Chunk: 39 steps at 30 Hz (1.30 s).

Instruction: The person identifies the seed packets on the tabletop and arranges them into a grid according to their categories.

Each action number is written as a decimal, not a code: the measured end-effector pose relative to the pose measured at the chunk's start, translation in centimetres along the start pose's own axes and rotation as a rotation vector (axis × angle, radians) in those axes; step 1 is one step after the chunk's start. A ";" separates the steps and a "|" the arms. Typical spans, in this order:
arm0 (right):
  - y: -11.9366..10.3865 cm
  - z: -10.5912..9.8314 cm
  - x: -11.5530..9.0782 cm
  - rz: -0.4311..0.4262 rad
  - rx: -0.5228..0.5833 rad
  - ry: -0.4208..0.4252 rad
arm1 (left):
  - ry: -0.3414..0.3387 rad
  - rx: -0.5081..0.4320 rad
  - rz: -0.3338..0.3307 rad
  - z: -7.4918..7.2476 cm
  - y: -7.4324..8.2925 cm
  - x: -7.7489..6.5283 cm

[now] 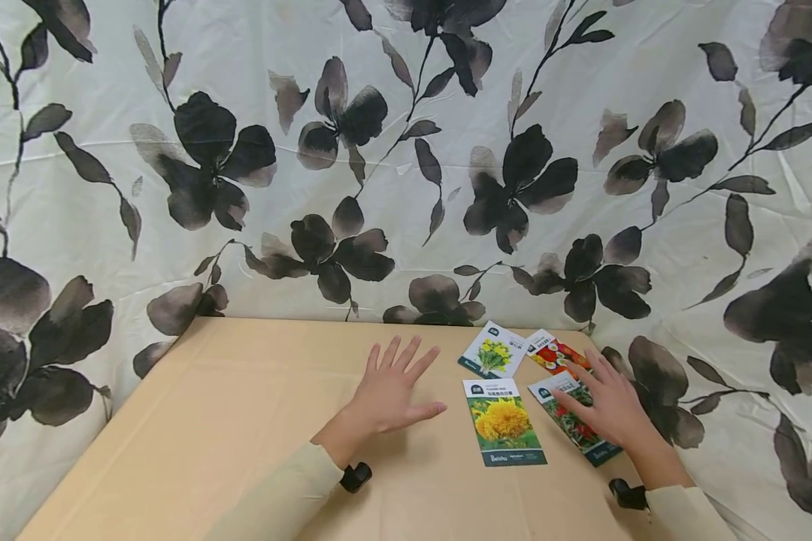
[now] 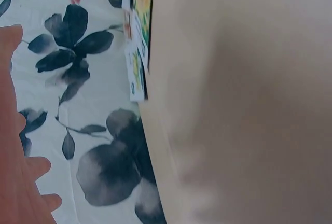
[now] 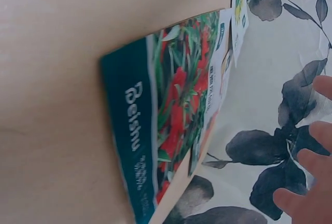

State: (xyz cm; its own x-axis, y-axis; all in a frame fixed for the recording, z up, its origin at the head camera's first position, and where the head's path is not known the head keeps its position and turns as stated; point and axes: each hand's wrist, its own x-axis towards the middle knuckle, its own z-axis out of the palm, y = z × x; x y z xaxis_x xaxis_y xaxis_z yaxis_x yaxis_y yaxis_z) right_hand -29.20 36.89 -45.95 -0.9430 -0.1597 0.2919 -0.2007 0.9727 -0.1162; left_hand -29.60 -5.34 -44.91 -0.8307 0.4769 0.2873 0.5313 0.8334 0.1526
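At centre, the left hand [image 1: 389, 391] spreads its fingers above the tan tabletop [image 1: 243, 406]. Right of centre lies a rectangular yellow-flower packet [image 1: 504, 422], long axis near vertical, white end up-frame. At lower right, a rectangular red-flower packet [image 1: 584, 434] slants down-right, white end upper left, beneath the right hand's [image 1: 609, 406] loosely spread fingers; the right wrist view shows its hidden blooms.

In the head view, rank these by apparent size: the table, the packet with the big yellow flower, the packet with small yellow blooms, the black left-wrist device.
1. Table
2. Big-flower packet
3. Small-bloom packet, lying farther back
4. Black wrist device
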 end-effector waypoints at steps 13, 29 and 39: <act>0.8 0.9 -1.3 0.067 0.053 -0.158 | -0.077 -0.081 -0.021 2.0 4.5 2.1; 1.5 1.6 -1.0 0.104 0.204 -0.302 | -0.176 -0.079 -0.004 6.0 7.9 3.5; 2.8 2.1 -0.7 0.108 0.243 -0.371 | -0.212 -0.023 -0.010 6.6 10.3 4.3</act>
State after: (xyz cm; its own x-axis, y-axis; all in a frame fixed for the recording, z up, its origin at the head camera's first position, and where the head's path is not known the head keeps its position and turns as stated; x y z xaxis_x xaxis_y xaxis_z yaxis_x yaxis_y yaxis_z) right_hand -29.71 39.36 -48.50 -0.9845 -0.1516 -0.0885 -0.1102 0.9264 -0.3601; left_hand -28.86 7.12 -48.35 -0.8512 0.5186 0.0810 0.5244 0.8330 0.1764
